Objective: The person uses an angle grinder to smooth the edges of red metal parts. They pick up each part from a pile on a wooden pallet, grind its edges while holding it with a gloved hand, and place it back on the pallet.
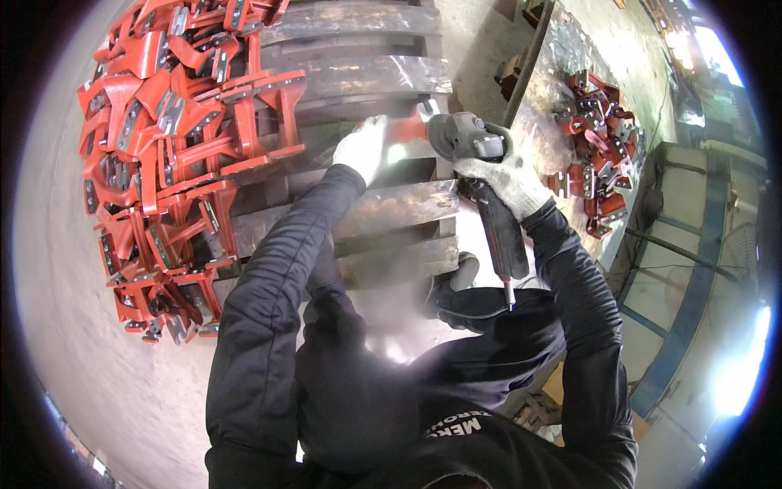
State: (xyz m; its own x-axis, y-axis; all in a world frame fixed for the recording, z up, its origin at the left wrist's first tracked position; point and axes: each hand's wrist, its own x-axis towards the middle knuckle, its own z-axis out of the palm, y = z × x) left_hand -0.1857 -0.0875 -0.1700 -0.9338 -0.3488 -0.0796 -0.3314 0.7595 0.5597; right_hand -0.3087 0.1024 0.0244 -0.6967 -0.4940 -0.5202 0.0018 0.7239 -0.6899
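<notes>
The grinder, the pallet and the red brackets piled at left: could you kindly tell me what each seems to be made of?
Grinder: probably hard plastic along its dark, matt body; the greyish front end could be metal. Pallet: worn wood, judging by its rough, stained slats. Red brackets: likely metal under glossy red paint, as the highlights and grey plates with holes suggest.

Gloved hands, two: one left hand (364, 149), one right hand (513, 178). Angle grinder (498, 232), one. Red metal piece (407, 129) at the left glove, one. Heaps of red brackets, two: larger heap (151, 175), well over a dozen brackets by my tally, overlapping past exact count; smaller heap (599, 147), several, likewise tangled. Wooden pallet (358, 77), one, at least four slats showing. Worktop (568, 53), one.
</notes>
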